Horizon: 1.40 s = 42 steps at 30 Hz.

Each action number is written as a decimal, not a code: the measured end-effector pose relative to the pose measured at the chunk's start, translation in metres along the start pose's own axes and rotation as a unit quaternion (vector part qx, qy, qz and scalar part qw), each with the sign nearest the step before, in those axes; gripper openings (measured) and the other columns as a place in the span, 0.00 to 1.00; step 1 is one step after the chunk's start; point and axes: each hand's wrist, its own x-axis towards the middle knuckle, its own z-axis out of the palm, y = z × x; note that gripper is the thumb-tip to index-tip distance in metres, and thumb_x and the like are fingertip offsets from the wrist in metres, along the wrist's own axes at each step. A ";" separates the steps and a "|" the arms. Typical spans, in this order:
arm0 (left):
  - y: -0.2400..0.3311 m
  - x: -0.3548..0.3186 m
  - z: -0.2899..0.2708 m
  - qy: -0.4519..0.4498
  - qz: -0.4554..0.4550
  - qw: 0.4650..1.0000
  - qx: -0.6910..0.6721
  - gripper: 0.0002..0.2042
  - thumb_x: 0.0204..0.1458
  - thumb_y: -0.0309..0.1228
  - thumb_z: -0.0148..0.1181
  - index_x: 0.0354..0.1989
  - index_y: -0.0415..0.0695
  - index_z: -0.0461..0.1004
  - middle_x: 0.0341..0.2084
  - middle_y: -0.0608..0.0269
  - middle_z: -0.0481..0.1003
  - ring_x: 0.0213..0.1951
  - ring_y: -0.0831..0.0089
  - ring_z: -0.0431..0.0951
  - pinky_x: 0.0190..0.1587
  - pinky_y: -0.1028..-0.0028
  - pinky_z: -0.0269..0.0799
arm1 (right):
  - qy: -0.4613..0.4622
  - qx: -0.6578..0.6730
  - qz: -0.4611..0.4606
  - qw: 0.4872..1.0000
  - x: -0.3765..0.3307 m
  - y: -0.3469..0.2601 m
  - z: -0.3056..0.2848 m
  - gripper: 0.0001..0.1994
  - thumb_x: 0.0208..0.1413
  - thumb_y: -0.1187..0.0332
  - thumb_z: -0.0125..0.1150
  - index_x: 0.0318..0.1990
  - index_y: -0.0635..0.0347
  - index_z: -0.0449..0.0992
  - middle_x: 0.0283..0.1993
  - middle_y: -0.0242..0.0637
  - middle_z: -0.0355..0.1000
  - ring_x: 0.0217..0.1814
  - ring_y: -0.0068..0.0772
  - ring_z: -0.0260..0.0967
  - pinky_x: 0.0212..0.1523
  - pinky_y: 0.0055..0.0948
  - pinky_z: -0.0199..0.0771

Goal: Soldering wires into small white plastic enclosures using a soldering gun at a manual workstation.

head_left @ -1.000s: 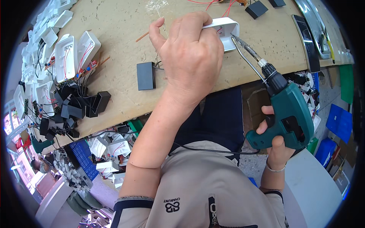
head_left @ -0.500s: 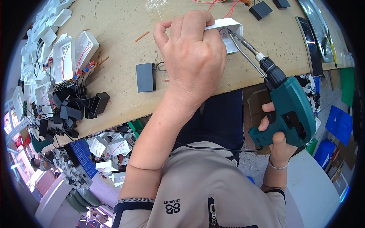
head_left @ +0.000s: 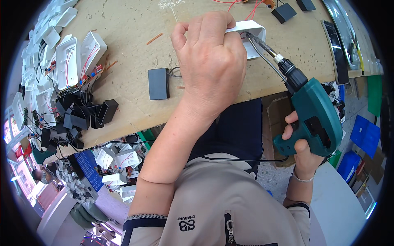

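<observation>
My left hand (head_left: 211,61) is closed over a white plastic housing (head_left: 253,37) that lies on the wooden workbench (head_left: 131,49). My right hand (head_left: 301,153) grips the handle of a green electric screwdriver (head_left: 314,112). Its long bit (head_left: 262,46) points up and left into the open side of the housing, right beside my left fingers. A small black box (head_left: 158,83) with a thin wire lies on the bench just left of my left wrist.
Several white housings with red wires (head_left: 78,61) and a heap of black boxes (head_left: 88,115) crowd the bench's left side. Two black boxes (head_left: 284,12) lie at the top right. A metal tray (head_left: 342,37) sits at the right edge. Blue bins (head_left: 365,135) stand on the floor.
My left hand and the white housing shifted slightly right, and the screwdriver stayed with its bit at the housing.
</observation>
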 end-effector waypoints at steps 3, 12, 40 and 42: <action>-0.001 -0.001 0.001 0.002 0.001 1.000 -0.005 0.02 0.33 0.22 0.59 0.19 0.40 0.74 0.28 0.65 0.70 0.32 0.71 0.69 0.40 0.71 0.58 | 0.016 -0.002 0.018 1.000 -0.002 -0.002 0.001 0.40 0.40 0.48 0.66 0.54 0.70 0.59 0.37 0.46 0.69 0.27 0.25 0.68 0.27 0.20 0.70; -0.002 0.000 0.001 0.004 0.002 1.000 -0.018 0.02 0.32 0.21 0.58 0.19 0.39 0.73 0.28 0.63 0.70 0.32 0.68 0.69 0.37 0.70 0.60 | 0.013 -0.023 -0.003 1.000 -0.001 -0.007 0.003 0.40 0.38 0.48 0.67 0.53 0.70 0.60 0.41 0.49 0.70 0.28 0.24 0.69 0.27 0.19 0.70; -0.003 0.000 0.003 0.017 0.007 0.999 -0.034 0.03 0.32 0.20 0.57 0.18 0.38 0.73 0.29 0.62 0.69 0.30 0.67 0.68 0.34 0.70 0.62 | 0.031 -0.042 -0.001 0.999 -0.002 -0.011 0.008 0.39 0.38 0.48 0.67 0.51 0.70 0.62 0.36 0.45 0.70 0.27 0.26 0.68 0.27 0.21 0.70; -0.004 0.000 0.002 0.011 0.004 0.999 -0.032 0.03 0.32 0.20 0.57 0.18 0.38 0.72 0.29 0.63 0.69 0.30 0.67 0.68 0.34 0.70 0.62 | 0.023 -0.040 0.007 0.999 -0.003 -0.011 0.007 0.40 0.38 0.48 0.67 0.53 0.69 0.61 0.39 0.47 0.70 0.28 0.26 0.69 0.28 0.21 0.71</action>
